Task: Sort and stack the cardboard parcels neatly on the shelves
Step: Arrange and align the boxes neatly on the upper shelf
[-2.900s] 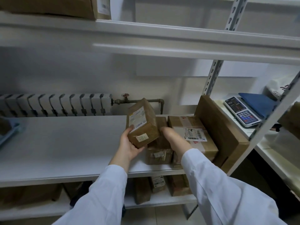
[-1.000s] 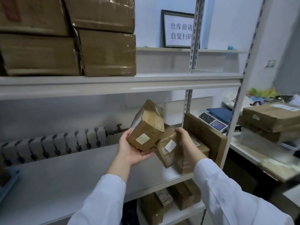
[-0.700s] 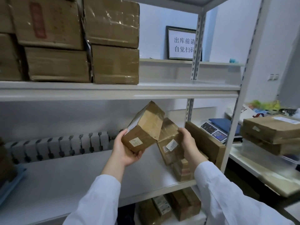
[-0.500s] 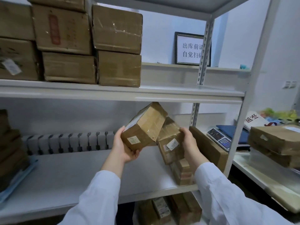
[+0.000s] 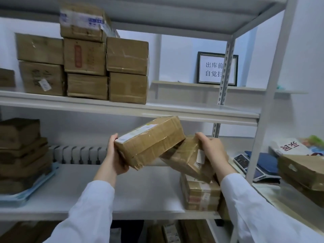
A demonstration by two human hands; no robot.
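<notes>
Parcels in hand, two, both lifted off middle shelf (image 5: 140,193).
Item 1: larger parcel (image 5: 150,141), tilted, label side up; left hand (image 5: 114,157) closed round its lower left end, thumb on near face.
Item 2: smaller parcel (image 5: 188,161), taped, tilted, touching underside of item 1; right hand (image 5: 213,149) closed over its top right corner.
Item 3: stacked pair of parcels (image 5: 200,195) on middle shelf, right end, just below item 2.
Item 4: upper shelf (image 5: 201,111), boxes stacked at left (image 5: 105,67), right half bare.
Step, est.: mid-carry, dest. not shown. Prob. upper shelf, beside existing stack.
Next move needs: lift clear of shelf lip, level each parcel, set flush w/ neighbours, one at a time.
</notes>
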